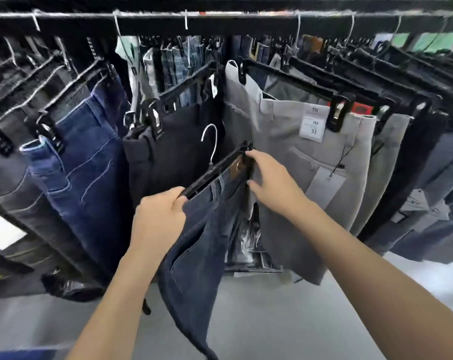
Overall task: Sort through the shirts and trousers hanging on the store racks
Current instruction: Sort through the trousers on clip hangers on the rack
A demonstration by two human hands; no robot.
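A: Where are the jeans [194, 229]?

B: Off the rail [220, 14], clipped to a black hanger [215, 170] and hanging down between the two arms.

A: How does the hanger lie?

B: Slanted. The near end is low and to the left, the far end higher and to the right. Its hook [212, 141] stands up from the middle, free, well below the rail, just in front of the gap between the black trousers [173, 141] and the grey trousers [298, 152].

A: Which hand is nearer?

B: Both are on it. The left hand [159, 216] has its fingers [177, 196] curled round the near end. The right hand [272, 183] pinches the far end at the waistband, thumb below, fingers on top. Whether it squeezes the clip there I can't tell; that spot is blurred.

A: The next move?

B: Probably lifting the hook up to the rail, at that gap.
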